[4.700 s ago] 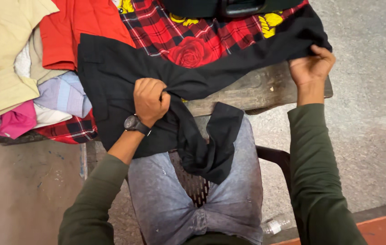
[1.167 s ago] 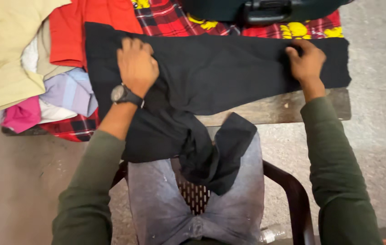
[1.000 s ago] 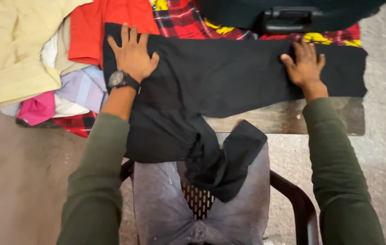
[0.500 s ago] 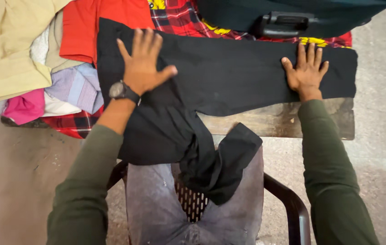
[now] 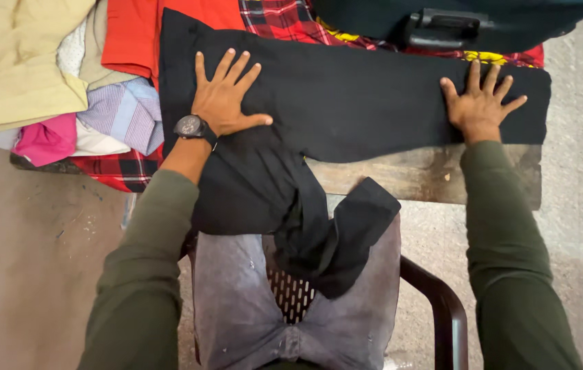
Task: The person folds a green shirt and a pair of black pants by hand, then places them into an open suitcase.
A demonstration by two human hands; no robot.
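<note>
I observe the left hand [image 5: 223, 99] pressed flat, fingers spread, on the black garment [image 5: 346, 103], gripping nothing. The right hand [image 5: 481, 103] lies likewise open and flat near the garment's far right end. The garment is spread across the wooden bench [image 5: 415, 179], one part hanging onto my lap. A pile of clothes [image 5: 65, 89] sits just beside it at left
</note>
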